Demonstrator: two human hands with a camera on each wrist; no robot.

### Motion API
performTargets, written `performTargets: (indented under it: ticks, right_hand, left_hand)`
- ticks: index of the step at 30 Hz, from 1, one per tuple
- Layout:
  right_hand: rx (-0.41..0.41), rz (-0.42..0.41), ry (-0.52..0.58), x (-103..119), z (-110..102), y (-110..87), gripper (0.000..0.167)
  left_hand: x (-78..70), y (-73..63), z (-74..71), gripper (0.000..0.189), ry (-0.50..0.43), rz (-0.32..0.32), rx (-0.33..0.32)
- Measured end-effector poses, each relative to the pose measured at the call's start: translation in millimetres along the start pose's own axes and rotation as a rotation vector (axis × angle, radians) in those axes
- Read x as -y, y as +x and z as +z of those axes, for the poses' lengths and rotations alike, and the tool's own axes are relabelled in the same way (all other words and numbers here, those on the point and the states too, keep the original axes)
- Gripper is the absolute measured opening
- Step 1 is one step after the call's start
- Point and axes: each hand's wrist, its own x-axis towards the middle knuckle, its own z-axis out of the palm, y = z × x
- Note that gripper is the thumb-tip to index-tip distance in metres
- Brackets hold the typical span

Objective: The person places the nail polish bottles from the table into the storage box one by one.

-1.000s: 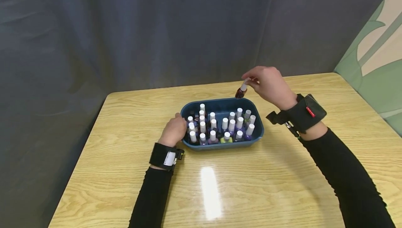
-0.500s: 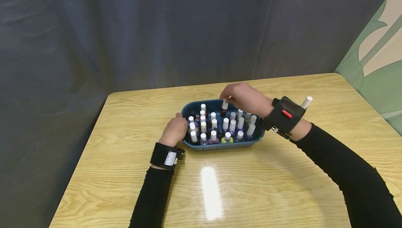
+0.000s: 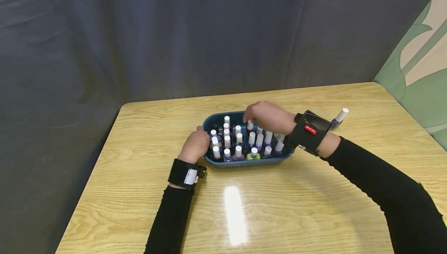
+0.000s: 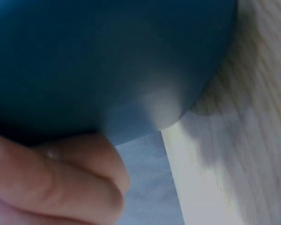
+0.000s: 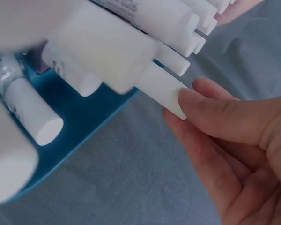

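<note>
A dark blue oval tub (image 3: 251,164) stands on the wooden table, holding several nail polish bottles (image 3: 259,140) with white caps, mostly upright. My left hand (image 3: 194,145) grips the tub's left end; in the left wrist view its bent fingers (image 4: 79,173) lie against the blue wall. Over the back of the tub, my right hand (image 3: 267,117) pinches the white cap of a dark red nail polish bottle (image 3: 250,125). The right wrist view has thumb and forefinger on that cap (image 5: 161,89); its glass body is hidden behind other caps.
One purple nail polish bottle (image 3: 339,118) stands alone on the table (image 3: 139,199), right of the tub and behind my right wrist. A dark grey curtain (image 3: 209,32) hangs along the table's back edge. Green leaf-patterned cloth (image 3: 419,67) is at the right.
My right hand has moved left and down with the red nail polish bottle, from above the tub's back right rim into the tub. My left hand has stayed at the tub's left end.
</note>
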Motion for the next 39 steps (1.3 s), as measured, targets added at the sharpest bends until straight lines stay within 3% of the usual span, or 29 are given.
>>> performTargets:
  ticks: [17, 28, 34, 39]
  right_hand:
    - [0.073, 0.029, 0.007, -6.7, 9.3, 1.9, 0.030]
    - [0.084, 0.024, -0.022, -9.9, 12.2, 1.0, 0.029]
    - [0.054, 0.002, -0.048, -12.6, 9.0, -2.0, 0.024]
    - [-0.047, 0.015, -0.012, -20.9, 0.6, -14.6, 0.026]
  left_hand:
    - [-0.7, 3.2, 1.2, 0.034, -0.030, -0.036, 0.012]
    - [-3.7, 4.8, 2.1, 0.031, -0.002, -0.014, 0.007]
    - [-3.3, 6.2, 2.0, 0.031, -0.011, -0.019, 0.002]
    - [-3.6, 6.9, 2.6, 0.033, -0.033, -0.037, 0.010]
